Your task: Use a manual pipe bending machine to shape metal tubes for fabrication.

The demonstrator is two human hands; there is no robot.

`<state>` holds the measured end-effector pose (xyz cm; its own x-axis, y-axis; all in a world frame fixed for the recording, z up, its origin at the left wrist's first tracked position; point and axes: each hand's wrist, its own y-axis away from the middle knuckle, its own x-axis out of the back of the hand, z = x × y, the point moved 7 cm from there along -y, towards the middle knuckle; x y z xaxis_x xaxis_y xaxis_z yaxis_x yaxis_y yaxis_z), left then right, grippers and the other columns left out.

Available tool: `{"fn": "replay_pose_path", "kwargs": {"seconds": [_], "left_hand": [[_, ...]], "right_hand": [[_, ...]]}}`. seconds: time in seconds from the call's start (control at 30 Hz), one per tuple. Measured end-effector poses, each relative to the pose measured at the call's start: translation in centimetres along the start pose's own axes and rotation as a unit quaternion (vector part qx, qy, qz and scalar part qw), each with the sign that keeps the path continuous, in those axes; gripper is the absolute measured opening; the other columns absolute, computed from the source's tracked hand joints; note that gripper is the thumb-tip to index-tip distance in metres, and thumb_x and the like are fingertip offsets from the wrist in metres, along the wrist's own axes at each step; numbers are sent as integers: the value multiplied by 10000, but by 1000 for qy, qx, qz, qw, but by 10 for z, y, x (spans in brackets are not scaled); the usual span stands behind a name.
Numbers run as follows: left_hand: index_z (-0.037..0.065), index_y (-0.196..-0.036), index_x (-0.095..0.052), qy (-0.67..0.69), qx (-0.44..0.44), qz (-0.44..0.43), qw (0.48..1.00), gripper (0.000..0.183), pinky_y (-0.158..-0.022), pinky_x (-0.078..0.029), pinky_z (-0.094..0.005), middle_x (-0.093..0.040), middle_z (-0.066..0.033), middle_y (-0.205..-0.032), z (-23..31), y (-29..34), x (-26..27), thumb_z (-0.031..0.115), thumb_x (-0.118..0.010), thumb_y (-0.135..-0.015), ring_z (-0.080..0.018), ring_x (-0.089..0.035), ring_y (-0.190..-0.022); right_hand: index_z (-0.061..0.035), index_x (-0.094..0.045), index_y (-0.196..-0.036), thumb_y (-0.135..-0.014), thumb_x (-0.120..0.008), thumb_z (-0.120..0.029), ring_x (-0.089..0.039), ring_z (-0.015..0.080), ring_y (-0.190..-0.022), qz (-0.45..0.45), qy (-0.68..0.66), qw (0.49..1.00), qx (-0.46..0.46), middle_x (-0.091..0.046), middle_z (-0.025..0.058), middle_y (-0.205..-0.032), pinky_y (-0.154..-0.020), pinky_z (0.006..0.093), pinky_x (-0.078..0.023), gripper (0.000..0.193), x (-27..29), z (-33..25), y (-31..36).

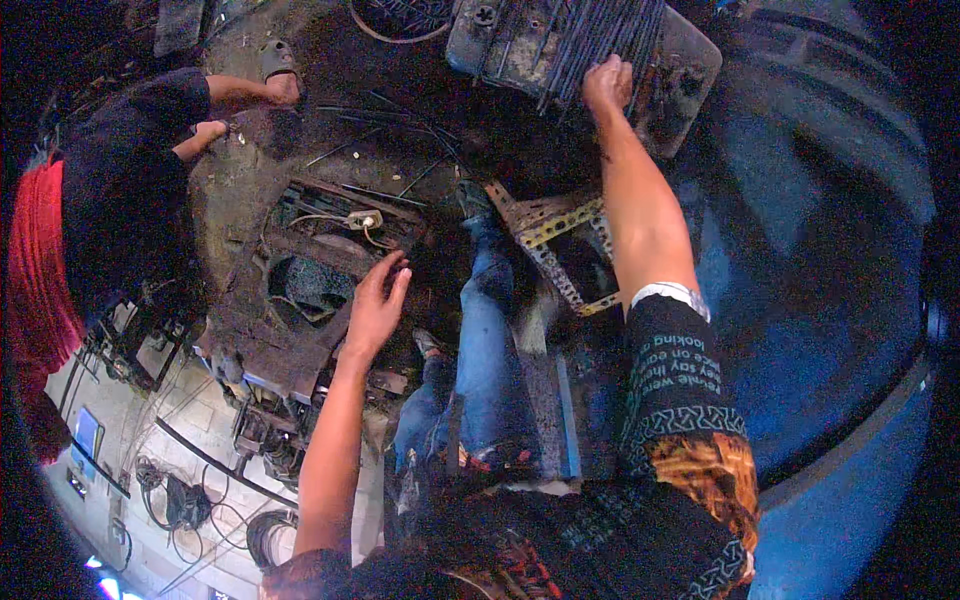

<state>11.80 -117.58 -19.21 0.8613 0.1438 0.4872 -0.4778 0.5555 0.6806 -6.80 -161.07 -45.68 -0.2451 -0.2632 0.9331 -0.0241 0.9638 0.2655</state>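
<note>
My right hand (607, 86) reaches far forward, its fingers closed at a pile of thin dark metal rods (570, 50). How many rods are in its grip cannot be made out. The rods lie on a worn, flat grey surface (686, 100) with rounded corners. My left hand (376, 306) hovers beside a dark, grimy machine (300, 345), its thumb and fingers apart and nothing in them. A small pale box with a lit spot (366, 220) sits on the machine just beyond that hand, with a cable running from it.
Loose rods (400, 125) lie on the dirty floor ahead. A perforated yellow-and-grey metal frame (560, 235) stands right of my leg. At the left is another person (120, 200) in dark clothes. A round container (400, 20) is at the top; coiled cables (270, 535) lie lower left.
</note>
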Motion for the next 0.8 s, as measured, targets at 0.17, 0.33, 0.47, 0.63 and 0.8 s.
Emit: {"fn": "replay_pose_path", "kwargs": {"seconds": [0.17, 0.33, 0.47, 0.63, 0.8], "left_hand": [[12, -1234, -584, -14, -9, 2, 1000, 354, -942, -467, -362, -652, -181, -1154, -2, -1, 5, 220, -593, -948, -303, -626, -1085], [16, -1236, -584, -36, -5, 4, 999, 358, -961, -452, -365, -648, -180, -1167, -7, -2, 10, 229, -587, -948, -315, -612, -1110], [11, -1237, -583, -30, 8, 4, 1000, 358, -967, -447, -367, -651, -177, -1163, -17, 0, 13, 220, -588, -946, -307, -612, -1113], [-3, -1228, -584, 12, 7, 6, 1000, 358, -961, -452, -371, -651, -178, -1165, -26, 7, 5, 216, -588, -946, -305, -616, -1108], [-18, -1221, -587, -13, -2, 5, 1000, 370, -961, -453, -364, -654, -175, -1164, -31, 15, 0, 237, -583, -952, -296, -617, -1110]], "right_hand": [[-47, -486, -1084, -818, -646, -294, -594, 382, -964, 39, 5, 997, 67, -570, 191, -1041, -834, 487, -489, 397, 44, -12, 18], [-30, -424, -1223, -783, -711, -269, -529, 459, -1115, 4, -37, 998, 44, -471, 257, -1279, -919, 538, -465, 578, 42, -8, 8], [-12, -514, -1181, -735, -733, -227, -603, 415, -1034, 27, -71, 997, 28, -596, 243, -1144, -904, 482, -488, 542, 35, -7, 3], [-19, -656, -1023, -710, -718, -203, -670, 358, -944, 3, -121, 992, -38, -697, 207, -964, -874, 422, -516, 368, 29, 6, 2], [-73, -685, -1033, -684, -702, -223, -652, 342, -935, 67, -183, 980, -42, -684, 183, -961, -885, 423, -494, 380, 30, 28, 4]]}}
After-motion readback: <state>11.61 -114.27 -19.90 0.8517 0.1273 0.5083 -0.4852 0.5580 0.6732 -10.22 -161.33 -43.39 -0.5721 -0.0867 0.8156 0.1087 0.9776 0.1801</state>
